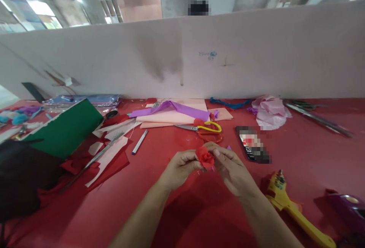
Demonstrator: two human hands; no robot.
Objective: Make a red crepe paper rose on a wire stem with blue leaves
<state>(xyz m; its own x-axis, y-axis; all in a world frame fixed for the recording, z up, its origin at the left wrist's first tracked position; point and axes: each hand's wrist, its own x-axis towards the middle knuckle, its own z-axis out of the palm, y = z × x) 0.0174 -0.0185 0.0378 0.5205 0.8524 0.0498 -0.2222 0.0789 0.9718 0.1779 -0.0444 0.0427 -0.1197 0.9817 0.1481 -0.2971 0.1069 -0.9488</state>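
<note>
Both of my hands meet above the red table (176, 206) and pinch a small red crepe-paper flower (205, 158). My left hand (180, 167) grips its left side with the fingers curled in. My right hand (230, 166) closes on its right side, thumb and fingers pressed on the petals. Just behind the flower lie scissors (203, 128) with yellow and red handles, resting on the table.
A yellow glue gun (289, 206) lies at the right front, a purple object (349, 207) beyond it. A phone (252, 144), a pen (139, 142), pink and purple paper sheets (171, 114), a green sheet (64, 128), red scraps (110, 157) and pink tissue (269, 112) are scattered. A white partition (182, 58) backs the table.
</note>
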